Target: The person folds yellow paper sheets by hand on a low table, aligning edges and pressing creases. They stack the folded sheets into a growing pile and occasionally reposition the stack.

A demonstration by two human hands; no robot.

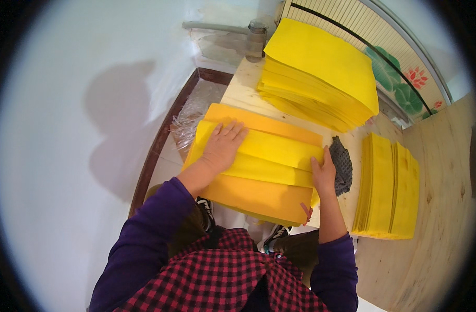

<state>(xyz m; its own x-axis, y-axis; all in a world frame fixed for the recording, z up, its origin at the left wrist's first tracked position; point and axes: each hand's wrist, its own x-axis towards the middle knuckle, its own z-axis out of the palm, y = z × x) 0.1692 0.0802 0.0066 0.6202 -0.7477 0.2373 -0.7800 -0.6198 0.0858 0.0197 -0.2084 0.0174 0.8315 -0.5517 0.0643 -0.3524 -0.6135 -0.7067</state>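
Observation:
A bright yellow sheet (272, 174), folded into long overlapping bands, lies across a stack of orange-yellow sheets (259, 196) in front of me. My left hand (225, 146) rests on its upper left part, palm down and fingers stretched out. At the right end of the folded sheet is my right hand (324, 169), thumb on the top face and index finger extended along the edge. Its other fingers are mostly hidden. Just beyond that hand lies a crumpled dark grey cloth (342, 166). A small red strip (305, 210) shows at the stack's near right corner.
A tall pile of yellow sheets (321, 62) stands at the back of the wooden table (240, 83), beside a lidded jar (256, 41). Folded yellow bundles (386, 187) stand at the right. Clear plastic wrap (194, 112) lies left of the table, near the wall (66, 156).

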